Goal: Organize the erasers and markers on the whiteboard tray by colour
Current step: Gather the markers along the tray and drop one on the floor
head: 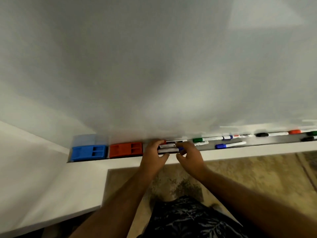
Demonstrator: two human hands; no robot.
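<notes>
A blue eraser sits at the left end of the whiteboard tray, with a red eraser right beside it. Just right of the red eraser, my left hand and my right hand together grip a bundle of markers lying across the tray. Further right lie a green-capped marker, a blue-capped marker, a black-capped marker, a red-capped marker and others near the frame's edge.
The whiteboard rises behind the tray. A white wall ledge runs at the lower left. Below is a patterned tan floor, and my dark patterned clothing shows at the bottom.
</notes>
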